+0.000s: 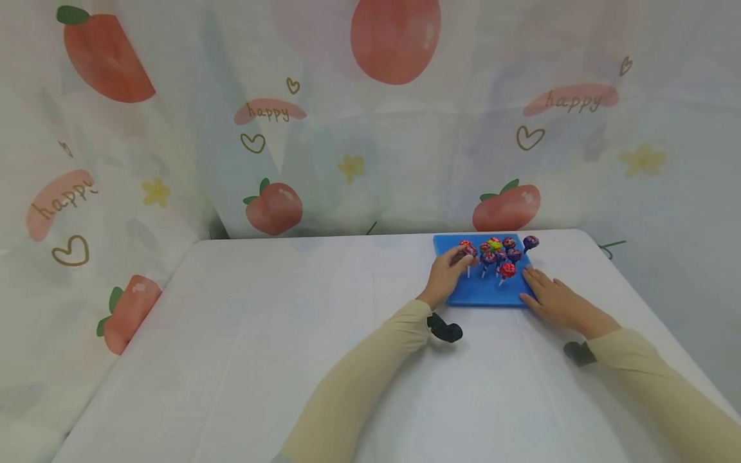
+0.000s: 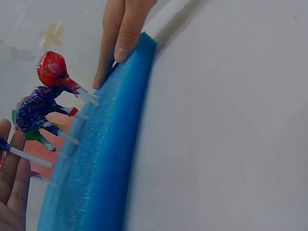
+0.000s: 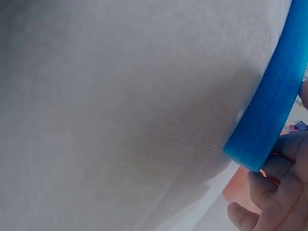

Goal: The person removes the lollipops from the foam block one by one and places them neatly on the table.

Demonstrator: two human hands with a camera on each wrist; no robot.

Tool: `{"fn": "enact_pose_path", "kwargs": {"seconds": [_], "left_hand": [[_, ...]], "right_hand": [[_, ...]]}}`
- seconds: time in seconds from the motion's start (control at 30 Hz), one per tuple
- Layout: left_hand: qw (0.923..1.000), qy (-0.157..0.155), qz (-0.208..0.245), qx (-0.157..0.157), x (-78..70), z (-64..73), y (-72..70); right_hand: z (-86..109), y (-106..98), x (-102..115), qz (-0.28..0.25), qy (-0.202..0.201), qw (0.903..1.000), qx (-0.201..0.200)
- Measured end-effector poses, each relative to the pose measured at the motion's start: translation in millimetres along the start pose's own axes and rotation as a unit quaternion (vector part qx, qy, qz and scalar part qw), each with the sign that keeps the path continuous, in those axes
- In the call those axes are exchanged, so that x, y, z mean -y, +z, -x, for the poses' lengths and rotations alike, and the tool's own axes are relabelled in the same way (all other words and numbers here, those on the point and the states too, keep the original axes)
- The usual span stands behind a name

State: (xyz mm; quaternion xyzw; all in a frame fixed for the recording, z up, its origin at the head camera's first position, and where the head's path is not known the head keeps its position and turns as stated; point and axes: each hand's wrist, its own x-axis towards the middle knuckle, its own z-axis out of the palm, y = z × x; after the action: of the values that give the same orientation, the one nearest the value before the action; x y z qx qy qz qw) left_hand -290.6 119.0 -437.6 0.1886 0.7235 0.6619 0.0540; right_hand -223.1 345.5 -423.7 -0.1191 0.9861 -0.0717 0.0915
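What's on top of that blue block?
Several lollipops stand in the blue block; the left hand holds another lollipop above it. The sunken stick ends are hidden, as is the surface behind that hand.

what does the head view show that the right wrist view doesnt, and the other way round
Only the head view: the left hand pinching a lollipop, the left sleeve, the right sleeve and the "happy" lettering.

Only the right wrist view: the palm side of the right hand.

Both: the blue board, the right hand touching it, and the white tablecloth.
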Motion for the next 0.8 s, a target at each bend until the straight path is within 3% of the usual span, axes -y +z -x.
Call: {"fn": "enact_pose_path", "kwargs": {"seconds": [0.17, 0.33, 0.53, 0.8], "left_hand": [[0.9983, 0.012, 0.055, 0.011, -11.7, 5.5, -15.6], [0.9955, -0.012, 0.092, 0.019, -19.1, 11.3, -38.0], [0.9953, -0.056, 0.074, 0.030, -18.2, 20.6, -71.1], [0.9944, -0.084, 0.065, -0.003, -11.6, 26.7, -108.4]], "right_hand": [[-1.5, 0.4, -0.4, 0.005, -0.001, 1.0000, 0.001], [-1.1, 0.4, 0.9, 0.007, -0.005, 1.0000, -0.001], [0.1, 0.6, 1.8, 0.001, -0.005, 1.0000, -0.001], [-2.5, 2.8, -0.3, 0.015, 0.002, 0.9999, -0.004]]}}
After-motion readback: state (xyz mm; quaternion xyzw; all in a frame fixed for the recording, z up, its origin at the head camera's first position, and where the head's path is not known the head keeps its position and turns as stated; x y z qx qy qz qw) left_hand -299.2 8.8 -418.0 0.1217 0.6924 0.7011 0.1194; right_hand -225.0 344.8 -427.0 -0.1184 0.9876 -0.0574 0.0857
